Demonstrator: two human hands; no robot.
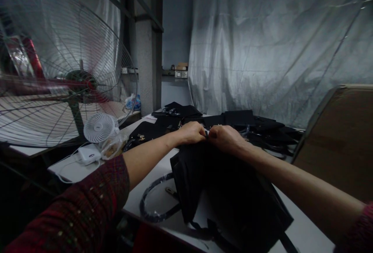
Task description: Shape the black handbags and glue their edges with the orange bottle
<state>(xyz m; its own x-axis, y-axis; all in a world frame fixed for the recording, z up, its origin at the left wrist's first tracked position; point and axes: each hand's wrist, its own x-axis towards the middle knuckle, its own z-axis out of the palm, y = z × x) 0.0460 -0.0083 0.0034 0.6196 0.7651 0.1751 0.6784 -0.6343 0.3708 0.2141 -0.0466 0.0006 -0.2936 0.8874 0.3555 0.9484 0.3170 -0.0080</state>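
The person's left hand (191, 132) and right hand (226, 137) are meeting almost fingertip to fingertip, both pinching the far upper edge of a black bag (233, 191). The bag is lying on the white counter (309, 229) directly before the person, its near side sagging toward the camera. Gripping from two sides is probably keeping the soft edge taut, while the counter is carrying the rest of the weight. Exactly what the fingertips are pressing is too dark to tell. A plastic-wrapped handle loop (142, 204) is sprawling out on the left, apparently leaving the edge unobstructed, and a small metal piece (169, 191) is lying inside its curve.

Beyond the hands, more black bags (239, 117) are crowding the counter and limiting room on the far side. A cardboard box (338, 148) is rising beside the right forearm, likely restricting outward movement. On the left, a large fan (83, 82) is filling much of the view, with a small white fan (100, 128), a white box (89, 154) and a clear plastic bag (113, 146) sitting nearer. Silvery sheeting (276, 51) is hanging behind everything.
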